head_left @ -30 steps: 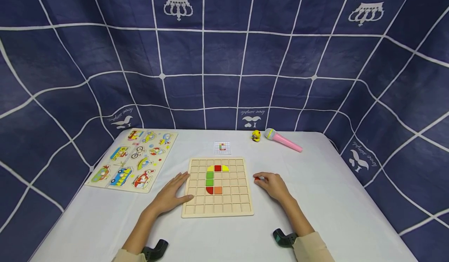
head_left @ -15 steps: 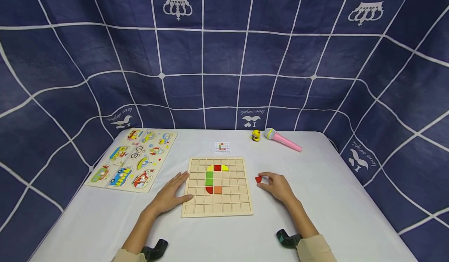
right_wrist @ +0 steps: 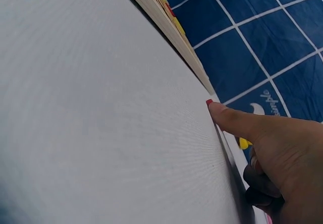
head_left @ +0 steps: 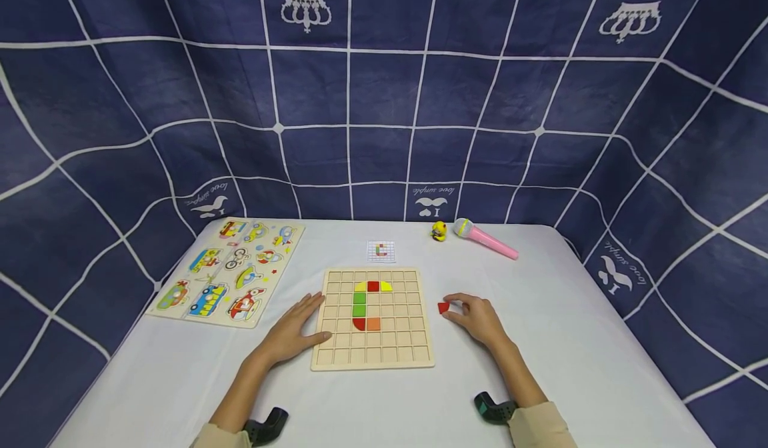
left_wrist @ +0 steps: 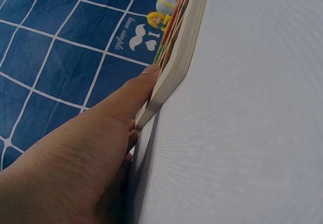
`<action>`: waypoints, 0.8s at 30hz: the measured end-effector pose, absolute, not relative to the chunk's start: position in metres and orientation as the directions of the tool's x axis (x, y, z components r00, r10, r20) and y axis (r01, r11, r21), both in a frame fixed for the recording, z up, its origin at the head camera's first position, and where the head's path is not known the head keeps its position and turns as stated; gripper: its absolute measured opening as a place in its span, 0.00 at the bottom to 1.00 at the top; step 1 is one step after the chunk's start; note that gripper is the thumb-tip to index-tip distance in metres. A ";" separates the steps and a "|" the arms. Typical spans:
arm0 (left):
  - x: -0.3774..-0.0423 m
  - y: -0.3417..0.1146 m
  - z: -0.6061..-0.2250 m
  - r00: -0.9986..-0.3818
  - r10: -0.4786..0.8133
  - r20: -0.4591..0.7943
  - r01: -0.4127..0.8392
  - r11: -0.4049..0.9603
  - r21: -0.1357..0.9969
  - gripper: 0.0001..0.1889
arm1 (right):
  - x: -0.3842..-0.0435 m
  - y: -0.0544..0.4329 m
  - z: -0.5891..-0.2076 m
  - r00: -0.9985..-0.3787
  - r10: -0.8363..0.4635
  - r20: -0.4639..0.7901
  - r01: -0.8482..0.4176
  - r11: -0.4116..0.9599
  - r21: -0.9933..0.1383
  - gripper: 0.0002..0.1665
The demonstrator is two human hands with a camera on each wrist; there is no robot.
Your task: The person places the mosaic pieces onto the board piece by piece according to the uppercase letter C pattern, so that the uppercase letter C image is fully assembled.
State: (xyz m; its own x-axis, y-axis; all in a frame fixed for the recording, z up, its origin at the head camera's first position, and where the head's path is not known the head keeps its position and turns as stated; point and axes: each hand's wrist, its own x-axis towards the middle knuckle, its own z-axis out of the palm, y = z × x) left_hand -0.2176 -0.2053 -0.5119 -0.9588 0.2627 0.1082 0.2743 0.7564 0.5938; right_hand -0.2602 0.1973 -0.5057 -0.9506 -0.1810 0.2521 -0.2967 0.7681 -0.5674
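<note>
My left hand (head_left: 291, 333) rests at the left edge of a wooden grid board (head_left: 396, 355), fingers straight along its side and thumb on top. In the left wrist view the thumb (left_wrist: 144, 85) lies on the board's edge. Right of the board, my right hand (head_left: 483, 321) pinches a small red tile (head_left: 443, 307) between thumb and fingertips; only a corner shows in the right wrist view. On the board, a red square (head_left: 373, 287) sits between two yellow pieces. Below are two green squares (head_left: 359, 304), a red rounded piece (head_left: 359, 324) and an orange square (head_left: 373, 324).
Behind the board lies a small printed pattern card (head_left: 381, 251). A vehicle puzzle board (head_left: 240, 281) is at the left. At the back right are a small yellow figure (head_left: 439, 231) and a pink toy microphone (head_left: 489, 240). A dark blue checked cloth (head_left: 384, 101) hangs behind the table.
My right hand has drawn slightly to the right and turned the red tile, which was mostly covered by the fingers before and now shows more. My left hand has stayed in place.
</note>
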 end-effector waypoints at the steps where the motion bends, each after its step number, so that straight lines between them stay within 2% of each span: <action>1: -0.218 -0.205 -0.512 -0.958 0.265 0.111 0.278 0.756 0.593 0.46 | -0.261 0.198 -0.506 -0.952 -0.186 0.244 -0.296 0.766 -0.570 0.16; 15: -0.219 -0.205 -0.513 -0.959 0.264 0.105 0.274 0.760 0.590 0.46 | -0.261 0.198 -0.508 -0.934 -0.215 0.286 -0.346 0.743 -0.572 0.12; 24: -0.217 -0.205 -0.513 -0.960 0.260 0.099 0.266 0.755 0.599 0.47 | -0.259 0.174 -0.492 -0.857 -0.349 0.379 -0.513 0.647 -0.565 0.12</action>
State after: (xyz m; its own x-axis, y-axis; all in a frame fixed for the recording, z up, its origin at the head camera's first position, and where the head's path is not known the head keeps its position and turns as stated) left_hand -0.2174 -0.2046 -0.5125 -0.9604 0.2604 0.0988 0.2663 0.7548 0.5994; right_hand -0.2587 0.1743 -0.4925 -0.8573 -0.3488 0.3786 -0.5125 0.6468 -0.5648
